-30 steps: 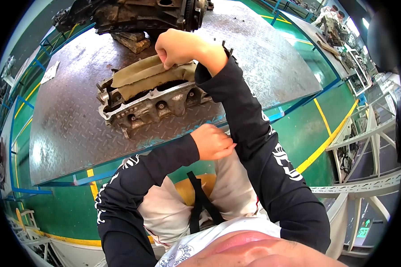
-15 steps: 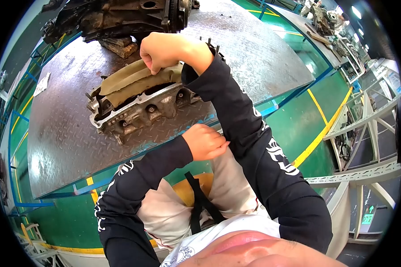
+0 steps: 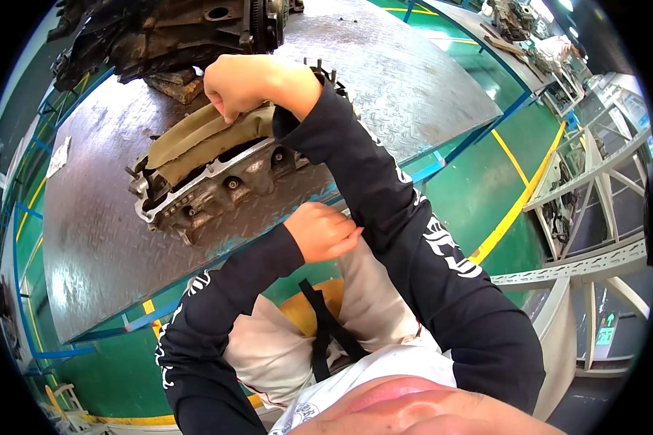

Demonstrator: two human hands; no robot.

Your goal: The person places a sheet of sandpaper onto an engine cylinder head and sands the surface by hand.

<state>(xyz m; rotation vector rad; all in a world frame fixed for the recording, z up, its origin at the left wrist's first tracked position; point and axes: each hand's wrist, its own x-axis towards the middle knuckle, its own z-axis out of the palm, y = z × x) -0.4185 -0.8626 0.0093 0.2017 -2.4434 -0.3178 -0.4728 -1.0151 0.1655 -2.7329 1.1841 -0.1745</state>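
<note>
While tan cloth (image 3: 185,143) is pinched by the right hand (image 3: 239,83), at ten o'clock, left hand (image 3: 321,232) curled (grip unclear).

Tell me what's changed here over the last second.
The view turned: the grimy grey metal engine casting now sits further left and lower in the picture; the right hand and left hand have shifted left too. No new grasp or release shows. Unchanged: the right hand at the long folded khaki sheet on the casting, the left hand by the black right sleeve.
</note>
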